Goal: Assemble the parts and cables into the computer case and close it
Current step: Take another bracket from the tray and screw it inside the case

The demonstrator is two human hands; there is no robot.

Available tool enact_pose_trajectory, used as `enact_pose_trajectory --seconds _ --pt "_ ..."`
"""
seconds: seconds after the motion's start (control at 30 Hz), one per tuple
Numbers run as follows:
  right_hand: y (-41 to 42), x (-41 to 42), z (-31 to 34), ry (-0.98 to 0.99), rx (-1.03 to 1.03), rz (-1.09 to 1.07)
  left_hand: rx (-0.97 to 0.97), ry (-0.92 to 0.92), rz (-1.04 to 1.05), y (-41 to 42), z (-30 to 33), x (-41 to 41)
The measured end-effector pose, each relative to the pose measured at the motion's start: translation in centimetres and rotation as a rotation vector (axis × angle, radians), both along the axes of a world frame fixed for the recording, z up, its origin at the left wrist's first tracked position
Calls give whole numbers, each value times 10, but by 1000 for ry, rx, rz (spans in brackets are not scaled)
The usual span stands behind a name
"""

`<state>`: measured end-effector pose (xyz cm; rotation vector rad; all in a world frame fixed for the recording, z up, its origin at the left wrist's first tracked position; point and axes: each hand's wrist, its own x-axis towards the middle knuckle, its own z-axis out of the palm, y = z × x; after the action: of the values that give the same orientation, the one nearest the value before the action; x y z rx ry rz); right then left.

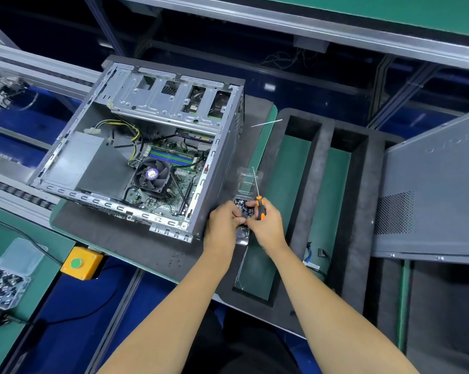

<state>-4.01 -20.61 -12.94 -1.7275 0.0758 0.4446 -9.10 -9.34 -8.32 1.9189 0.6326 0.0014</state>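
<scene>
Both hands met over the small clear screw box (243,207), just right of the open computer case (136,155) and touching its lower right corner area. Right hand (265,225) curled around the orange-and-black screwdriver (258,197), whose thin steel shaft ran up and away from the person; fingertips reached into the dark, glossy screws. Left hand (222,225) curled at the box edge; whether it pinched a screw couldn't be told. Case lay to the left of the grip, left hand nearer. Grey perforated side panel (433,195) leaned well apart at right, on the dark foam tray (309,184).
</scene>
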Motion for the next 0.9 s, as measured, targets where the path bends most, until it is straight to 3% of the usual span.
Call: enact_pose_trajectory --seconds 0.13,0.3,0.43,0.53,0.7,0.9 --pt "2 0 0 1 -7 15 -48 135 117 -6 6 3" --pt "2 -1 0 -18 -5 8 -11 127 178 -12 13 5" --pt "2 0 0 -9 -16 24 173 65 147 -16 3 2" --pt "2 0 1 -16 -19 30 488 219 -84 -7 -1 4" --pt "2 0 2 -16 -39 36 612 290 -134 -4 -2 8" --pt "3 0 3 -10 -45 31 301 202 9 -7 -2 4"
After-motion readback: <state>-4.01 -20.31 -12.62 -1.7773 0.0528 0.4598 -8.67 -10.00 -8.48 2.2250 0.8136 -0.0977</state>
